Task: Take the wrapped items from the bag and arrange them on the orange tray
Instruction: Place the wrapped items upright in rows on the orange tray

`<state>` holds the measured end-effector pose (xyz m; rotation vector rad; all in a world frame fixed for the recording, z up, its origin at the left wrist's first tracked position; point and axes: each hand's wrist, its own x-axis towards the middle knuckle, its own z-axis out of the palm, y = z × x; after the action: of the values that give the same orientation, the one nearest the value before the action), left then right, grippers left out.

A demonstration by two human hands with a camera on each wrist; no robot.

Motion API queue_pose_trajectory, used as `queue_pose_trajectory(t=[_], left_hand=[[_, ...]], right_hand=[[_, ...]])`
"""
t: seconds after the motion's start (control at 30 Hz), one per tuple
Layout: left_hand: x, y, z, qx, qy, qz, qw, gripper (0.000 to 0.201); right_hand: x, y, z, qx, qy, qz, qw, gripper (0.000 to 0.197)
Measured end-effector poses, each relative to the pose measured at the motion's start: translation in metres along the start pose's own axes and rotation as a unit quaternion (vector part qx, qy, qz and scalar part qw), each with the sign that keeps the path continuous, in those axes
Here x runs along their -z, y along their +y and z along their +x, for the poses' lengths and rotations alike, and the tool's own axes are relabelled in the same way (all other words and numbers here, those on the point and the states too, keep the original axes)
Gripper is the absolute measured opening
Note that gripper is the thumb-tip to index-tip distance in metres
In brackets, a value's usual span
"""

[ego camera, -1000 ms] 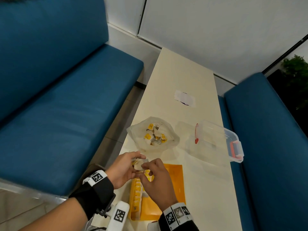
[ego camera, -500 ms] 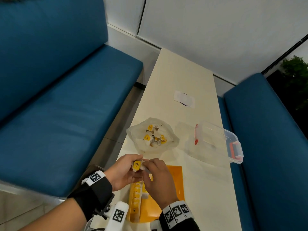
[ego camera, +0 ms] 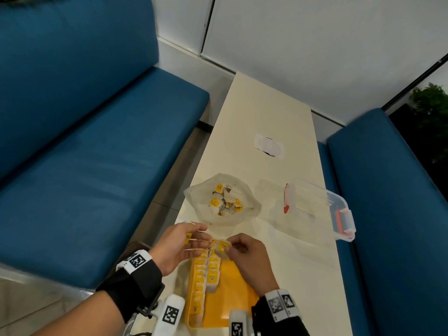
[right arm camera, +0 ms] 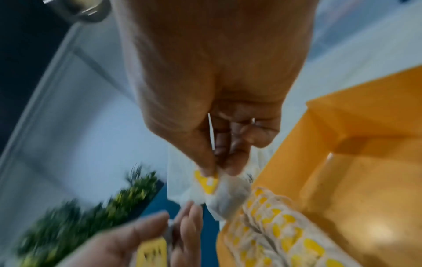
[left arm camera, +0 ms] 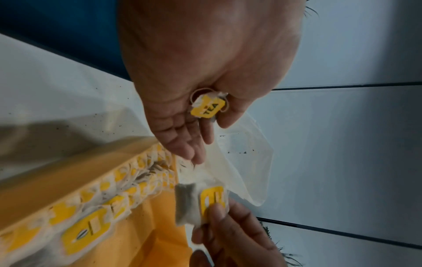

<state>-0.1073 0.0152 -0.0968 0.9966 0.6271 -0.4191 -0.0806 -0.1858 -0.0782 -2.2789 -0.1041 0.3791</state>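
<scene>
Wrapped tea bag (ego camera: pixel 222 248) pinched in the right hand (ego camera: pixel 244 258), hanging just past the far end of the rows of tea bags (ego camera: pixel 206 272) already laid on the orange tray (ego camera: pixel 232 304). Below the fingertips and a touch toward the wrist – that's where the next free slot looks to be, at the head of the second, shorter row. Long axis of the bag roughly upright in the left wrist view, yellow label facing out, grey pouch half folded beside it. Thumb and first fingers (left arm camera: pixel 219 213) closed tight on the label edge – a proper pinch, not a loose carry.

Left hand (ego camera: pixel 179 246) right alongside, nearly touching. Fingers mostly straight and fanned toward the right hand, but a second wrapped bag with a yellow TEA label (left arm camera: pixel 207 107) tucked between thumb and palm, string looped round it. So both hands loaded, right one nearer the row's end and probably next to set down.

Bag (ego camera: pixel 221 202) of remaining wrapped items beyond both sets of fingertips, mouth open, well clear of the tray – plenty in there, so nowhere near done by the look of it. Clear plastic box (ego camera: pixel 320 209) off to the right of the right hand, not involved.
</scene>
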Motion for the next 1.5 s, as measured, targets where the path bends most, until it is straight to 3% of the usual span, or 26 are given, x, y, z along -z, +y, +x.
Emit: queue_pose_trajectory(t=[0.2,0.27,0.37,0.47,0.7,0.83,0.97,1.07,1.17,1.33,1.5], left_hand=[[0.000,-0.004,0.003,-0.067,-0.019,0.154,0.986,0.029],[-0.004,-0.005,0.002,-0.102,-0.052,0.215,0.970,0.018],[-0.007,-0.010,0.004,-0.149,-0.106,0.305,0.935,0.033],[-0.011,-0.015,0.006,-0.179,-0.089,0.360,0.911,0.020],[-0.011,-0.017,0.009,-0.195,-0.067,0.337,0.918,0.005],[-0.008,-0.018,0.010,-0.196,-0.066,0.338,0.918,0.007],[0.000,-0.020,0.014,-0.196,-0.024,0.343,0.918,0.013],[0.007,-0.021,0.016,-0.209,0.031,0.336,0.918,0.010],[0.015,-0.027,0.022,-0.193,0.060,0.332,0.921,0.020],[0.021,-0.038,0.028,-0.150,0.055,0.363,0.918,0.043],[0.025,-0.046,0.032,-0.156,0.024,0.372,0.915,0.046]], right_hand=[[0.019,0.004,0.003,-0.081,-0.028,0.126,0.988,0.009],[0.023,0.001,0.002,-0.083,-0.041,0.161,0.983,0.006],[0.024,-0.005,0.000,-0.067,-0.067,0.184,0.978,0.003],[0.021,-0.007,0.002,-0.061,-0.051,0.197,0.977,0.002],[0.010,-0.005,0.003,-0.077,-0.033,0.246,0.966,0.003],[0.005,-0.006,0.003,-0.083,-0.028,0.274,0.958,0.005],[0.008,-0.001,0.007,-0.080,-0.016,0.178,0.981,0.003],[0.006,0.013,0.006,-0.095,-0.046,0.088,0.990,0.005],[0.001,0.029,-0.001,-0.132,-0.090,0.107,0.981,0.005],[-0.013,0.045,-0.010,-0.192,-0.146,0.105,0.965,0.007],[-0.030,0.051,-0.016,-0.244,-0.182,0.074,0.950,0.012]])
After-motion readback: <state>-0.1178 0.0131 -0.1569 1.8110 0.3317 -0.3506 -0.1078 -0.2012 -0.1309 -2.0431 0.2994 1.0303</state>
